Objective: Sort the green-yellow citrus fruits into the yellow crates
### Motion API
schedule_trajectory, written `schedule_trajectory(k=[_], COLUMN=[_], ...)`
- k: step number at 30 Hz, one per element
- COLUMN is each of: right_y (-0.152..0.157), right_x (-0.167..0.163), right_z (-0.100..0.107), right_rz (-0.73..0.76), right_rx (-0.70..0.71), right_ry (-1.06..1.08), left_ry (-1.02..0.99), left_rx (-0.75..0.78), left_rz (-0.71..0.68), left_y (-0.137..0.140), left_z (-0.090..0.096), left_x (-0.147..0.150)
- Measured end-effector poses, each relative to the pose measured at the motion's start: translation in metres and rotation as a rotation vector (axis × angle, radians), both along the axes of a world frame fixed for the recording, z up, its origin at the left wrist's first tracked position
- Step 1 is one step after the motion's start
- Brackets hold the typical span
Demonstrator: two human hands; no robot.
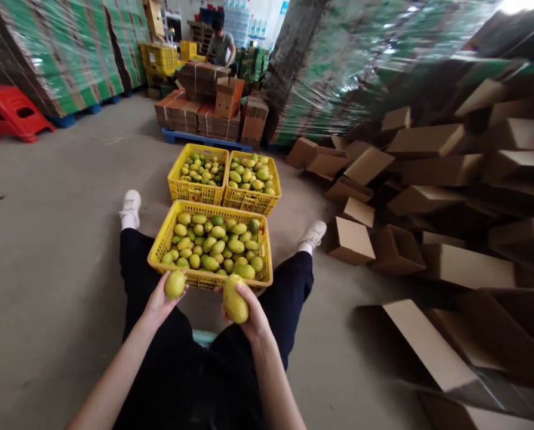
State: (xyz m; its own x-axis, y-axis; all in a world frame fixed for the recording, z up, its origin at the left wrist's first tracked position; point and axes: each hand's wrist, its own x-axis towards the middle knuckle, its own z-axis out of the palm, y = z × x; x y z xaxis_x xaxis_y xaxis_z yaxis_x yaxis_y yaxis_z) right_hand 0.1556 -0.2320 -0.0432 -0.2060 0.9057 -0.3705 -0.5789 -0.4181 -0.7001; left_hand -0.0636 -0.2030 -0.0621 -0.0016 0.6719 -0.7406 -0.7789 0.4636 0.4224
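My left hand (158, 303) is closed round a small yellow-green lemon (174, 285), just in front of the near crate's left front edge. In my right hand (255, 319) is a larger, longer yellow lemon (235, 300), gripped upright with the thumb over its top. Between my legs stands a yellow plastic crate (157, 253) holding many yellow and green lemons (217, 245). Behind it, side by side, are two more yellow crates, a left one (195, 194) and a right one (253, 203), both with lemons in them.
Many brown cardboard boxes (352, 239) lie heaped on the right. Bundled flat cardboard (217, 125) sits on a blue pallet (204, 141) ahead, with a person (222, 46) behind. Wrapped stacks (79, 54) and a red stool (14, 110) are on the left.
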Motion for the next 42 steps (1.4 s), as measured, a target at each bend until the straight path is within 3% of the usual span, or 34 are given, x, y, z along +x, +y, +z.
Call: schedule_trajectory(k=[4,8,11,15,20,32,42], right_y=[0.070,0.127,0.147,0.151,0.148,0.141,0.145], right_x=[0.001,-0.006,-0.013,-0.021,-0.027,-0.031,-0.031], right_z=[-0.024,-0.060,-0.084,-0.106,-0.120,-0.114,-0.130], right_rz=[-0.307,-0.355,-0.377,-0.378,-0.356,-0.244,-0.295], right_rx=[-0.031,-0.134,-0.208,-0.252,-0.291,-0.296,-0.277], right_ry=[-0.008,0.057,0.108,0.141,0.133,0.123,0.176], left_ry=[-0.141,-0.098,-0.060,-0.084,-0.159,-0.187,-0.172], left_rx=[0.098,0.083,0.037,-0.026,-0.040,-0.031,-0.053], left_rz=[0.046,0.053,0.059,0.048,0.061,0.019,0.004], left_y=[0.055,0.106,0.126,0.133,0.132,0.125,0.131], left_z=[-0.005,-0.030,-0.053,-0.076,-0.088,-0.083,-0.086], left_x=[0.023,0.044,0.057,0.067,0.063,0.053,0.057])
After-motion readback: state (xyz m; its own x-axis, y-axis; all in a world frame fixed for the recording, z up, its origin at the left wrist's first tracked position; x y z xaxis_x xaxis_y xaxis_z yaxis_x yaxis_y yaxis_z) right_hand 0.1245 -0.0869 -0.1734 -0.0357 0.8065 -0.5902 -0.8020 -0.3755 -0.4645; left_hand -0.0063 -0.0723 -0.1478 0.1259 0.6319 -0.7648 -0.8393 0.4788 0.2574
